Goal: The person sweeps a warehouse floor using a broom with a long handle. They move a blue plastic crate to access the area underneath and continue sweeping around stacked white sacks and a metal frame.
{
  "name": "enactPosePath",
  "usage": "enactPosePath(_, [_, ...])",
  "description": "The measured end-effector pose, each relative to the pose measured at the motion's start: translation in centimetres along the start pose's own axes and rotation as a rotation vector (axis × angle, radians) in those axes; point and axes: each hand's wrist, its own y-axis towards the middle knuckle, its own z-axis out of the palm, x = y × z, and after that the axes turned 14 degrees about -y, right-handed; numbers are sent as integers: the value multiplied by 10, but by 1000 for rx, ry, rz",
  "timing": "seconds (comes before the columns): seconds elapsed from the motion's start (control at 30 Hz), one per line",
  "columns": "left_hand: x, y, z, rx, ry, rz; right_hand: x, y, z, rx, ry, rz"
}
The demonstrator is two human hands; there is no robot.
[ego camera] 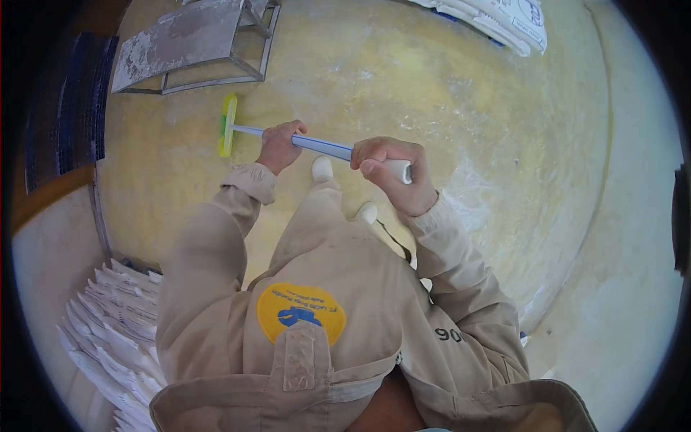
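Observation:
Both of my hands grip the blue-and-white handle [324, 147] of a broom, which slants across in front of my body. My left hand [280, 147] is closed around the shaft nearer the head. Higher up, my right hand [399, 170] wraps the handle close to its white capped end. The yellow-green broom head [228, 127] is at the floor to my left; whether its bristles touch the floor is hard to tell. Below the handle, my white shoes [322, 169] show on the yellowish floor [345, 97].
A metal stand [183, 40] with a worn, whitened top is at the upper left. Dark blue ribbed panels [81, 108] line the left side. Stacked white sacks [108, 324] lie at lower left, with more sacks [502, 21] at upper right. A pale wall [631, 216] runs along the right.

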Motion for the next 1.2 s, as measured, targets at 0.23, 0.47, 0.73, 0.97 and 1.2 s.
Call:
enactPosePath(0.23, [-63, 53, 92, 125, -677, 179, 90, 10, -44, 184, -355, -144])
enactPosePath(0.47, [-88, 102, 213, 414, -889, 200, 62, 40, -50, 239, -743, 146])
enactPosePath(0.73, [-191, 163, 108, 301, -815, 318, 167, 45, -120, 28, -691, -326])
enactPosePath(0.97, [-73, 210, 59, 50, -445, 115, 64, 89, -191, 33, -277, -149])
enactPosePath(1.2, [-119, 284, 173, 191, -519, 177, 59, 103, -297, 292, -346, -270])
